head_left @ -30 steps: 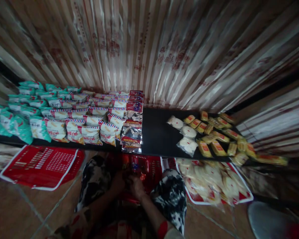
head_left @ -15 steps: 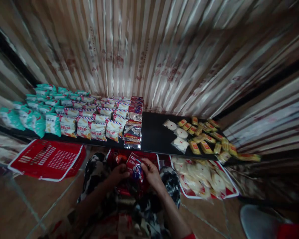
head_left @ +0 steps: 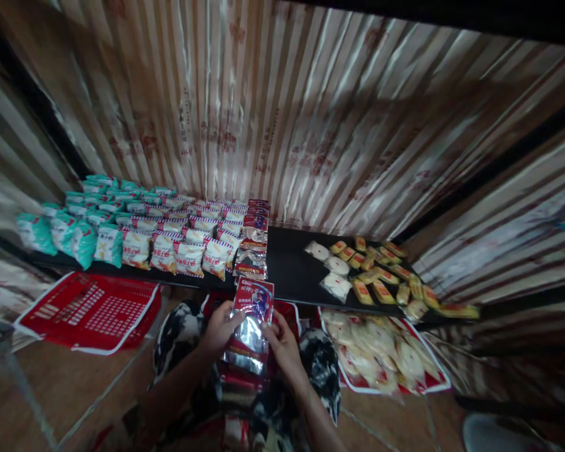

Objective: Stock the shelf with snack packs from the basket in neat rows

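A shiny red and silver snack packet (head_left: 253, 320) is held up in front of me, its printed top edge near the shelf front. My left hand (head_left: 220, 326) grips its left side, the thumb on its face. On the packet's right side my right hand (head_left: 282, 342) is closed, thumb on the front. Just beyond lies a column of similar red and silver packets (head_left: 253, 254) on the black shelf (head_left: 292, 270). Left of that column stand rows of white snack bags (head_left: 164, 251) with striped tops. A red basket between my knees is mostly hidden.
Teal bags (head_left: 82, 243) fill the shelf's left end. Round white packs (head_left: 336, 285) and small yellow packs (head_left: 381, 290) lie on its right. Below are a red basket (head_left: 94, 307) at left and a basket of pale packets (head_left: 400, 351) at right. A striped curtain (head_left: 245, 125) hangs behind.
The packet has moved up toward the shelf edge, and more of its silver face now shows. Both hands stay on it. My view has tilted up slightly.
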Available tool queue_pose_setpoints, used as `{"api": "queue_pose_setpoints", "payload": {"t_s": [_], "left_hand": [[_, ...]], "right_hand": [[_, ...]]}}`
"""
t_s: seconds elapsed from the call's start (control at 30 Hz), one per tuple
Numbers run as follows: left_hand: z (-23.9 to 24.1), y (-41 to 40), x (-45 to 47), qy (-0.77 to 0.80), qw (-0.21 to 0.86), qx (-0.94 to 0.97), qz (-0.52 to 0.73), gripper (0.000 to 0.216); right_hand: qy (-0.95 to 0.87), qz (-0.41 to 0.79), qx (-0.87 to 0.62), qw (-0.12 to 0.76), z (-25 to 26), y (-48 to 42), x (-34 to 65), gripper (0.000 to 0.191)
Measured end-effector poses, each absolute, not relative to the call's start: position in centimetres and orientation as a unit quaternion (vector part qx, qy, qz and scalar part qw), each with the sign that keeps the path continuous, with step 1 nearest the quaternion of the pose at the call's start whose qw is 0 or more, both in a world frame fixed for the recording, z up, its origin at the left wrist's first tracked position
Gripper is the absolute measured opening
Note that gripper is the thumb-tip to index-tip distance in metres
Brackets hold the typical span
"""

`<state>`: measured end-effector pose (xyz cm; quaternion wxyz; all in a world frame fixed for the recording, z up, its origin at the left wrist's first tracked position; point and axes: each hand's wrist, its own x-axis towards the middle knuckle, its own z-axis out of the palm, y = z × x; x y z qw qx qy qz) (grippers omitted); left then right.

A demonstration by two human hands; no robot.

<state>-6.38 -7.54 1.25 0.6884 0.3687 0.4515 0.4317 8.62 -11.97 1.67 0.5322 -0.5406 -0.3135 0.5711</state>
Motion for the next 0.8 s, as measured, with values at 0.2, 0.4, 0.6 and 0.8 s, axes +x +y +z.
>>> {"api": "queue_pose_setpoints", "payload": {"t_s": [0.2,0.4,0.6,0.8], "left_hand": [[2.7,-5.8,-5.8,0.447,0.659,0.388,0.464,0.035],[2.8,-3.2,-5.4,0.444,0.614,0.416,0.502,0.037],[1.2,-3.4,-5.6,0.509,0.661,0.300,0.462,0.040],[2.0,-3.8,-5.7,0.511,0.667,0.313,0.443,0.028]], "right_hand": [[-0.343,0.552,-0.526,0.548,3.8,-11.2,7.2,0.056],[-0.335,0.522,-0.549,0.561,3.5,-7.7,7.2,0.061],[-0.253,0.533,-0.580,0.562,2.3,-6.3,6.8,0.063],[-0.267,0.556,-0.554,0.560,2.4,-6.7,6.3,0.045]]}}
